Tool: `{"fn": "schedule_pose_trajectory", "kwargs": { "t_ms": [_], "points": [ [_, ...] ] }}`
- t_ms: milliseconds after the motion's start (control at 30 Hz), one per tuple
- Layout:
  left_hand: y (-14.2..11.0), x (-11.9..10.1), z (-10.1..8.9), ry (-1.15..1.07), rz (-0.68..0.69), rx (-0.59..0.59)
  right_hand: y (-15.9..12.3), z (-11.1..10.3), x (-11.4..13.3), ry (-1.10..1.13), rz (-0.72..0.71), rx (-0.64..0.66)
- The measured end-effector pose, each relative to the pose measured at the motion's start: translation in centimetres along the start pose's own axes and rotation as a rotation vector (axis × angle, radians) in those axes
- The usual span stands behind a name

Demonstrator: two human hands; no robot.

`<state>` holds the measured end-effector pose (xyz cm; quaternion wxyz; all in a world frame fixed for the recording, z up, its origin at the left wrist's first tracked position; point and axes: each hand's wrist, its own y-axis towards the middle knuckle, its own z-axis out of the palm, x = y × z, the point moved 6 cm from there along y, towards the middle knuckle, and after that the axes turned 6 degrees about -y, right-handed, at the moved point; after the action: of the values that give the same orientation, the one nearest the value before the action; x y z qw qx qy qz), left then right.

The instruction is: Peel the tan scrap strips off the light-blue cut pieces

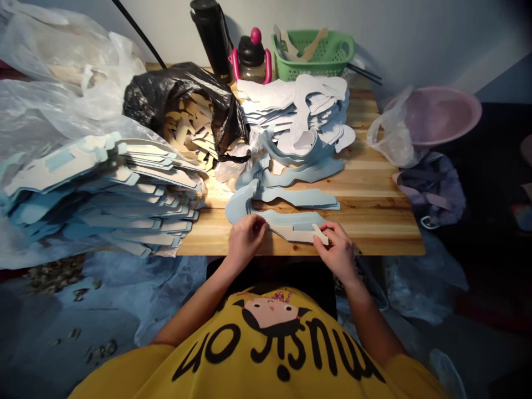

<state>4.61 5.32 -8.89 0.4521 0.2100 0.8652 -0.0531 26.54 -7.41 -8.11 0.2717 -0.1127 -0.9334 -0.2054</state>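
Note:
A pale blue and white cut-out card piece lies at the near edge of the wooden table. My left hand is closed in a pinch on its left end. My right hand is closed on its right end, where a small cream tab sticks out by the fingers. Just behind lie more light blue cut-outs, and further back a heap of white and blue shapes.
A tall stack of folded blue-white pieces fills the left side on clear plastic. A black bag holds tan cut-outs. At the back stand a black bottle, a pink-capped jar and a green basket. A pink basin sits right.

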Motion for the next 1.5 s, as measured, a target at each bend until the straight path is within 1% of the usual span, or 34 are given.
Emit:
{"fn": "schedule_pose_trajectory", "kwargs": {
  "t_ms": [133,233,300,367,433,500,533,567,633,667,700,767,867,1000,1100,1200,1267,1367,1433,1500],
  "points": [
    [-0.1,-0.1,0.3,0.046,0.026,-0.009,0.0,0.1,0.1,-0.024,-0.004,0.006],
    [-0.1,-0.2,-0.2,0.153,0.071,-0.08,0.1,0.2,0.2,-0.045,-0.01,0.017],
    [-0.1,0.0,-0.7,0.181,0.099,-0.129,0.1,0.3,0.3,-0.056,-0.014,0.024],
    [-0.3,0.3,-1.2,0.147,0.113,-0.156,0.2,0.3,0.3,-0.059,-0.016,0.024],
    [-0.6,0.5,-1.7,0.103,0.122,-0.211,0.2,0.3,0.3,-0.05,-0.012,0.02],
    [-1.2,0.0,-1.9,0.076,0.179,-0.274,0.2,0.3,0.0,-0.024,0.001,0.029],
    [-1.4,-0.7,-1.5,0.063,0.244,-0.262,0.3,0.2,-0.2,-0.001,0.009,0.045],
    [-1.5,-1.6,-0.7,0.048,0.331,-0.202,0.3,0.2,-0.6,0.031,0.018,0.072],
    [-1.7,-3.5,1.5,0.022,0.51,-0.001,0.3,0.2,-1.3,0.117,0.026,0.165],
    [-1.7,-4.2,2.7,0.017,0.573,0.102,0.3,0.3,-1.7,0.164,0.026,0.223],
    [-1.6,-4.7,3.8,0.021,0.611,0.186,0.3,0.3,-2.0,0.211,0.025,0.277],
    [-1.2,-5.2,5.5,0.047,0.62,0.28,0.3,0.3,-2.4,0.293,0.025,0.337],
    [-0.4,-4.9,6.9,0.087,0.58,0.308,0.5,0.1,-2.7,0.353,0.058,0.289],
    [0.0,-4.5,7.1,0.066,0.557,0.268,0.4,0.5,-3.2,0.437,0.156,0.228],
    [0.1,-4.4,7.0,0.051,0.546,0.26,-0.2,0.7,-4.3,0.641,0.342,0.19],
    [0.2,-4.6,6.9,0.036,0.546,0.278,-0.9,0.5,-5.4,0.922,0.577,0.126],
    [0.3,-4.7,6.9,0.019,0.558,0.297,-1.2,0.4,-5.6,1.104,0.682,0.078],
    [0.3,-4.9,6.9,0.019,0.586,0.318,-1.1,0.3,-5.6,1.282,0.754,0.026],
    [0.2,-5.1,7.0,0.039,0.605,0.332,-0.8,0.3,-6.0,1.334,0.787,-0.03],
    [0.1,-5.2,7.1,0.063,0.626,0.35,-0.4,0.1,-6.8,1.349,0.785,-0.111]
  ]
}}
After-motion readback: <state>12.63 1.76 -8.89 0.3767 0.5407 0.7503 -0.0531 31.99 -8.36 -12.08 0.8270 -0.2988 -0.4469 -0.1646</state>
